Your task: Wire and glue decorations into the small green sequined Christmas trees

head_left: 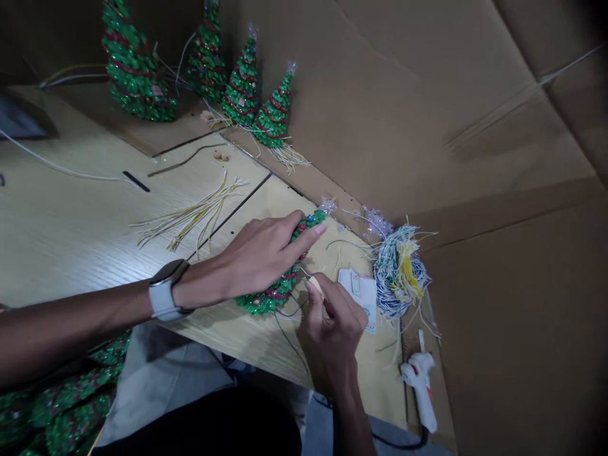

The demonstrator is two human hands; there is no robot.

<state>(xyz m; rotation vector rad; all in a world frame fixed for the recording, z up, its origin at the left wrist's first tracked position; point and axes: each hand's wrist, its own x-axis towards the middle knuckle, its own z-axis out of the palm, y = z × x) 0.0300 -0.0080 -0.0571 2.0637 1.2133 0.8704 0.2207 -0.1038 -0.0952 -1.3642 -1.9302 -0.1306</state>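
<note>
Two hands at work over a wood-grain table (80, 244), seen from above. The left hand (259, 254) grips a small green tinsel tree (280, 278), which lies on its side at the table's near edge, tip pointing away from the wearer and toward the cardboard wall (475, 120). Its fingers (285, 231) lie together across the upper side of the tree, closed on it, with the index finger extended along the cone. A white-strapped smartwatch (164, 290) sits on the left wrist.

The right hand (335, 323) lies just beside the tree's base. Its thumb and fingers (311, 297) are pinched together on a small pale tool (316, 286), whose thin tip reaches toward the tree. Fine wires (287, 335) hang from the tree's base, near this hand.

Beyond the right hand lie a printed card (358, 294) and a tangled wire bundle (399, 272) in white, blue, green and yellow. A white glue gun (418, 386) rests at the lower right. Loose yellow-white wires (190, 212) lie left of the hands. Four finished-looking tinsel trees (242, 85) stand in a row along the far edge, and more green tinsel (59, 405) heaps at the lower left, below the left forearm.
</note>
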